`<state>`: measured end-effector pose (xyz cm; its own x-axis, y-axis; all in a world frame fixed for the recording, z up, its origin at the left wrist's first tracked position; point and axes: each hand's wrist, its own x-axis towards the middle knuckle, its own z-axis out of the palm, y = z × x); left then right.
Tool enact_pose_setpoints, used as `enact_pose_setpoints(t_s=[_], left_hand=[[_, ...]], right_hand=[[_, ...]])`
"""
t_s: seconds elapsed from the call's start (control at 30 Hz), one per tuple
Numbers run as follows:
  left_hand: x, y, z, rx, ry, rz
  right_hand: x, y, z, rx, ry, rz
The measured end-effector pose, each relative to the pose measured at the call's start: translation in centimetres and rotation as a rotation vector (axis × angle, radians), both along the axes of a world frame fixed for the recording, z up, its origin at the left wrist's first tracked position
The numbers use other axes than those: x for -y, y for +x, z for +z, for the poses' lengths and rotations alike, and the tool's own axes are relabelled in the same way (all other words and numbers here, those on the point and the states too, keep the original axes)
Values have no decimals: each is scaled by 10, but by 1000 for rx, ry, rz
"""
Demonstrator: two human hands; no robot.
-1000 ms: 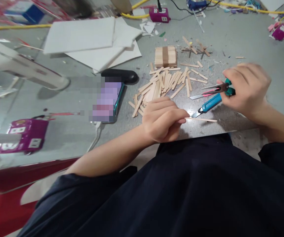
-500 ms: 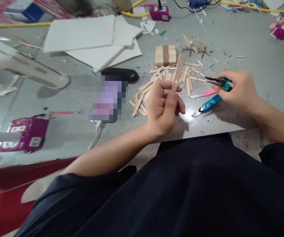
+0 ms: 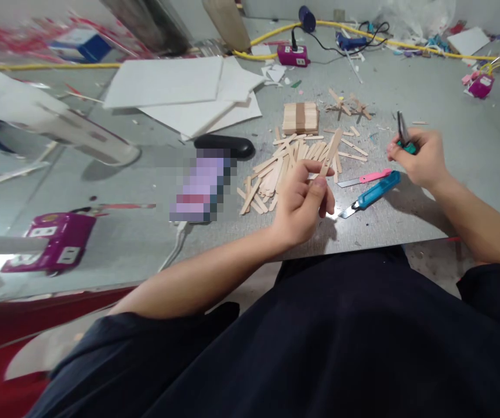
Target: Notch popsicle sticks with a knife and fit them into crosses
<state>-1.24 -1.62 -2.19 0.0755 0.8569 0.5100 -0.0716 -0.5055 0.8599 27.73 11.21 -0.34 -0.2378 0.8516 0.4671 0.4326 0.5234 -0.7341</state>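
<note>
Between thumb and fingers, my left hand [image 3: 304, 203] pinches a wooden craft stick [image 3: 332, 149], which tilts up and to the right. A small mark or notch shows near its lower end. My right hand [image 3: 426, 154] is wrapped round pliers [image 3: 403, 132] with green handles, their dark jaws pointing up and away from me. Loose craft sticks [image 3: 271, 168] lie in a heap behind and beside my left hand. On the table between my hands are a blue utility knife [image 3: 374, 191] and a pink knife [image 3: 369, 176], both with blades out.
A banded bundle of craft sticks [image 3: 291, 119] stands behind the heap, near crossed stick pieces [image 3: 361, 108]. To the left are a blurred-out phone [image 3: 200, 186], a black case [image 3: 226, 146], white boards [image 3: 163, 84] and a purple power socket [image 3: 73, 238]. A yellow cable [image 3: 332, 24] runs along the back.
My right hand has drawn the pliers away from the sticks and turned the jaws upward. The stick in my left hand leans more to the right. The camera view has shifted slightly.
</note>
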Motion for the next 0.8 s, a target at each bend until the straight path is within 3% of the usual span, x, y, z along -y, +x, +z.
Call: enact_pose_setpoints(t_s=[0.2,0.43,0.57,0.67,0.8], left_hand=[[5,5,-8,-14,-40,-25],[8,7,-7,-25,-151,-127],[8,8,-6,-75,-218,-168],[10,8,-4,-260,-243,-151],[9,8,-1,-414,-158,-77]], right_hand=[[32,-14,1,169,139,37],[53,-24,10,256,110,203],[61,-30,9,172,104,202],[66,-32,8,102,68,225],[70,-33,8,8,-14,291]])
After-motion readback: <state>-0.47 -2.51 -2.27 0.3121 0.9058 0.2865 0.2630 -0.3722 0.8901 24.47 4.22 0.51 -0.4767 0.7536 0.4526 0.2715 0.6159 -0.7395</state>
